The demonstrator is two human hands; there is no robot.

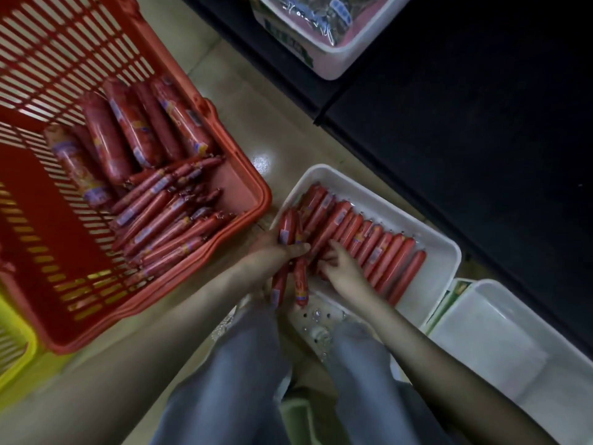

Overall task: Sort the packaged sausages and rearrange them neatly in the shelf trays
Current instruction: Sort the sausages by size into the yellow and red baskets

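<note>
Beige tiled floor (244, 130) carries all items; a dark shelf base (449, 139) runs along the right and far side.

A red slatted plastic basket (253, 200) stands on the left. It contains thick red packaged sausages (106, 139) at its far end and a loose pile of thin red packaged sausages (160, 226) at its near end.

A white rectangular plastic tray (442, 261) sits just right of the basket. A single row of thin red sausages (378, 248) lies side by side in it, filling most of its width.

The left hand (276, 252) is at the tray's left edge, fingers wrapped round a small bundle of thin sausages (287, 226) that sticks out past both sides of the grip. The right hand (341, 269) lies on the near left end of the row with its fingers bent onto the sausages; whether it grips one cannot be determined.

An empty white plastic tray (513, 364) sits at the near right. A white tray of clear-wrapped packets (337, 56) sits at the far edge. A yellow plastic basket (16, 345) shows at the near left. Blue denim trouser legs (231, 364) fill the near centre.
</note>
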